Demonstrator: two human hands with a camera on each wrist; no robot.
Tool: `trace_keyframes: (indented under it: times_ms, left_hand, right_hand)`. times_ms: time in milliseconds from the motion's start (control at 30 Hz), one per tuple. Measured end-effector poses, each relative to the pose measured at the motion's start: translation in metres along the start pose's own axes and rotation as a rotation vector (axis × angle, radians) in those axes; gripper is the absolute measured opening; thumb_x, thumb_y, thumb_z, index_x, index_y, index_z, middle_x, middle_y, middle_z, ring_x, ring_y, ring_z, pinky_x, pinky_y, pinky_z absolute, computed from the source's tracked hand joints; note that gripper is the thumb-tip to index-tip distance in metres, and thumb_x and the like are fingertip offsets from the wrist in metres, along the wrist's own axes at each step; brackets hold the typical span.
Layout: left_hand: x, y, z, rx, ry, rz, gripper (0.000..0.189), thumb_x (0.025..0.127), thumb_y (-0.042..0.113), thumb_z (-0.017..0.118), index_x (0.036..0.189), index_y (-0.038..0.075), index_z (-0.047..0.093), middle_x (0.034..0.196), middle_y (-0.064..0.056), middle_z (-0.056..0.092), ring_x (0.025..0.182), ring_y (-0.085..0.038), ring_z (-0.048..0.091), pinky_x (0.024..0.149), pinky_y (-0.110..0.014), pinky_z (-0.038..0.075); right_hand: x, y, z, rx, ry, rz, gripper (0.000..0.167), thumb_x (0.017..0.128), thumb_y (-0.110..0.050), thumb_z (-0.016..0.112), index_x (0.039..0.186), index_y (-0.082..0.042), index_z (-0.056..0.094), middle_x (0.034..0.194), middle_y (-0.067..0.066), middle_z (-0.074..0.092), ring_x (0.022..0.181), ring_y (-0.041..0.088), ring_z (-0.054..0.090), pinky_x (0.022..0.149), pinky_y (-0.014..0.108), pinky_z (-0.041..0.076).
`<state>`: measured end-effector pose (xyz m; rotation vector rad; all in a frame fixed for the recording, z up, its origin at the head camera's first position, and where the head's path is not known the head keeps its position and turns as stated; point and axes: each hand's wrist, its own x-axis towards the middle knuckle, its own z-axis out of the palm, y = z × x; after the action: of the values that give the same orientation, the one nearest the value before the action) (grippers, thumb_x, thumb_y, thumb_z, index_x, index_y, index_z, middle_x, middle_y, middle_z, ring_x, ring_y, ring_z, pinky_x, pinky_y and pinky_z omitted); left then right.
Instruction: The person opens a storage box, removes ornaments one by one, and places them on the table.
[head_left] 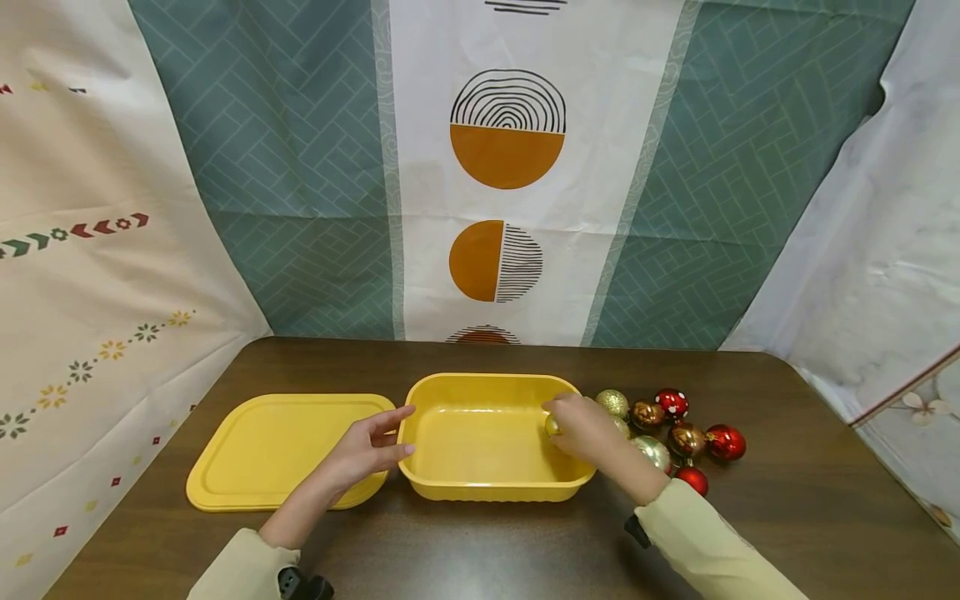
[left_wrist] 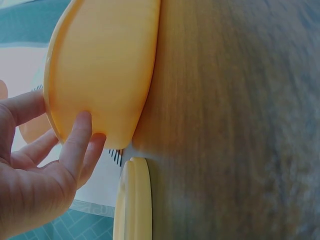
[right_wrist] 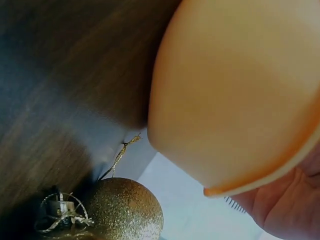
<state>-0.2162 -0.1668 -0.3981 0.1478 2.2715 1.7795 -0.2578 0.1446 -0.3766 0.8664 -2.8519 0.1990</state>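
Note:
A yellow plastic box (head_left: 480,492) stands on the table. At its left end is my left hand (head_left: 369,450), fingers spread and slightly bent, fingertips touching the rim and outer wall. In the left wrist view the left hand (left_wrist: 45,165) lies against the box's outer wall (left_wrist: 105,65). My right hand (head_left: 585,427) reaches over the right rim and holds a gold bauble (head_left: 552,425) just inside the box, mostly covered by the fingers. The right wrist view shows only part of the right hand (right_wrist: 287,205) behind the box wall (right_wrist: 225,100); the held bauble is hidden there.
Red, brown and gold baubles lie in a cluster right of the box, among them a glittery gold bauble (head_left: 612,403), a spotted red bauble (head_left: 672,403) and a pale gold bauble (head_left: 652,452). Left of the box a yellow lid (head_left: 285,450) lies flat on the brown table (head_left: 450,550).

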Motion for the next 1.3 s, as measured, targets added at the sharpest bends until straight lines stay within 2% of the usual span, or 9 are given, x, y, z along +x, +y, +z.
trace_keyframes:
  times_ms: [133, 300, 433, 767, 1033, 1300]
  left_hand:
    - [0.0007, 0.0015, 0.0007, -0.005, -0.002, -0.001, 0.06, 0.083, 0.01, 0.065, 0.137, 0.005, 0.04, 0.134, -0.025, 0.04, 0.107, -0.031, 0.055, 0.079, -0.038, 0.052]
    - [0.0012, 0.003, 0.0026, 0.001, -0.001, 0.001, 0.06, 0.083, 0.011, 0.066, 0.137, 0.005, 0.04, 0.134, -0.024, 0.04, 0.11, -0.033, 0.054, 0.08, -0.038, 0.052]
    - [0.0015, 0.0032, 0.0036, 0.006, 0.009, -0.003, 0.06, 0.082, 0.011, 0.067, 0.136, 0.006, 0.041, 0.134, -0.024, 0.041, 0.109, -0.033, 0.054, 0.081, -0.039, 0.052]
    - [0.0016, 0.0029, 0.0029, 0.005, 0.008, -0.005, 0.06, 0.082, 0.012, 0.066, 0.136, 0.006, 0.041, 0.134, -0.023, 0.041, 0.11, -0.033, 0.054, 0.081, -0.038, 0.051]
    - [0.0017, 0.0014, 0.0015, 0.002, -0.002, -0.001, 0.06, 0.083, 0.013, 0.066, 0.137, 0.006, 0.04, 0.135, -0.023, 0.04, 0.111, -0.033, 0.053, 0.082, -0.038, 0.051]
    - [-0.001, 0.0014, 0.0001, 0.022, 0.005, 0.008, 0.065, 0.081, 0.019, 0.068, 0.138, 0.006, 0.039, 0.136, -0.023, 0.039, 0.111, -0.034, 0.053, 0.082, -0.039, 0.051]
  right_hand:
    - [0.0011, -0.002, 0.0037, -0.079, 0.009, -0.006, 0.011, 0.066, 0.005, 0.067, 0.072, -0.003, 0.062, 0.071, 0.008, 0.057, 0.058, 0.02, 0.052, 0.047, 0.033, 0.044]
    - [0.0, -0.0032, 0.0048, -0.134, 0.026, -0.015, 0.02, 0.068, 0.008, 0.063, 0.059, -0.005, 0.051, 0.062, 0.007, 0.048, 0.051, 0.022, 0.048, 0.041, 0.035, 0.044]
    - [0.0007, -0.0032, 0.005, -0.153, 0.022, -0.008, 0.021, 0.069, 0.008, 0.062, 0.058, -0.006, 0.052, 0.062, 0.008, 0.049, 0.051, 0.022, 0.049, 0.041, 0.036, 0.045]
    - [0.0038, -0.0003, 0.0043, -0.143, 0.022, -0.017, 0.025, 0.065, 0.008, 0.065, 0.055, -0.008, 0.048, 0.061, 0.006, 0.047, 0.049, 0.016, 0.042, 0.04, 0.031, 0.04]
    - [0.0017, -0.0007, 0.0043, -0.108, 0.02, -0.014, 0.02, 0.066, 0.009, 0.064, 0.059, -0.007, 0.054, 0.062, 0.005, 0.047, 0.05, 0.016, 0.041, 0.041, 0.03, 0.04]
    - [0.0045, -0.0015, 0.0034, -0.141, 0.001, -0.049, 0.022, 0.067, 0.008, 0.063, 0.057, -0.008, 0.05, 0.061, 0.005, 0.047, 0.051, 0.016, 0.041, 0.041, 0.029, 0.04]
